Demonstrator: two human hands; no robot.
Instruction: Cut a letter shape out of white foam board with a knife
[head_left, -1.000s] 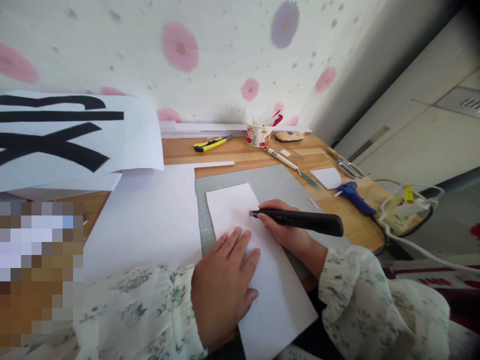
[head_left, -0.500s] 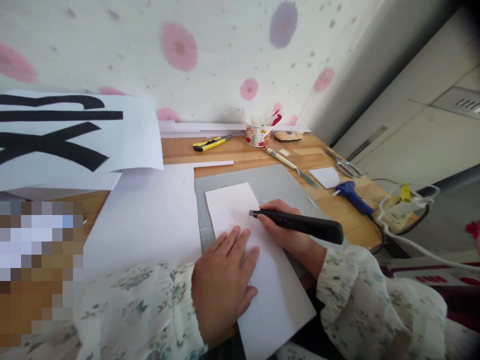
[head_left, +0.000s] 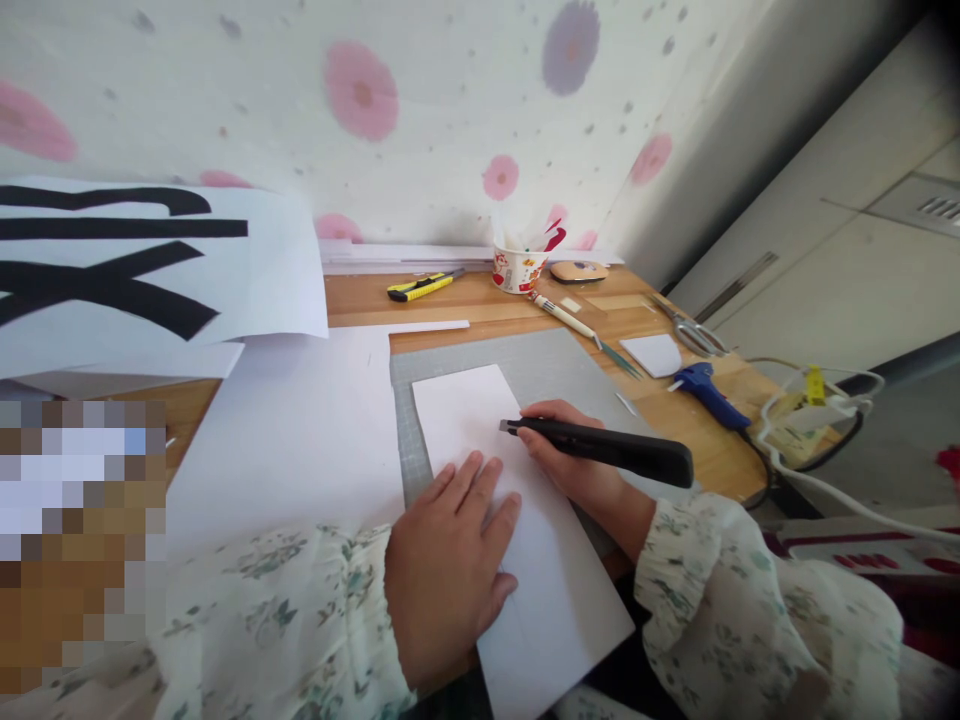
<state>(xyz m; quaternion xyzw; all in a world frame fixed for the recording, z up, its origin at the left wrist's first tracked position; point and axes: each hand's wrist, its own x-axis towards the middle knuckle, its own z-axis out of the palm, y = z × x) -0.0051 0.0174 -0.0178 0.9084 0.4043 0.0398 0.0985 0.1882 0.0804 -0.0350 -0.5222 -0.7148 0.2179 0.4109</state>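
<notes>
Pointing left, black cutter (head_left: 626, 448), long axis nearly sideways, in right hand (head_left: 581, 474)

Cup (head_left: 519, 270) at back of desk (head_left: 480, 308), mouse (head_left: 579, 272) just R of it; box cutter (head_left: 426, 286) to L. Glue gun (head_left: 712, 395) on R side, scissors (head_left: 697, 335) behind it. Board strip (head_left: 525, 560) partly on cutting mat (head_left: 540, 350).

Head view, looking forward, down at hands (head_left: 517, 510)

Black cutter (head_left: 607, 446) tilted slightly in right hand (head_left: 577, 468), rear end now closer to right sleeve (head_left: 694, 560).
</notes>
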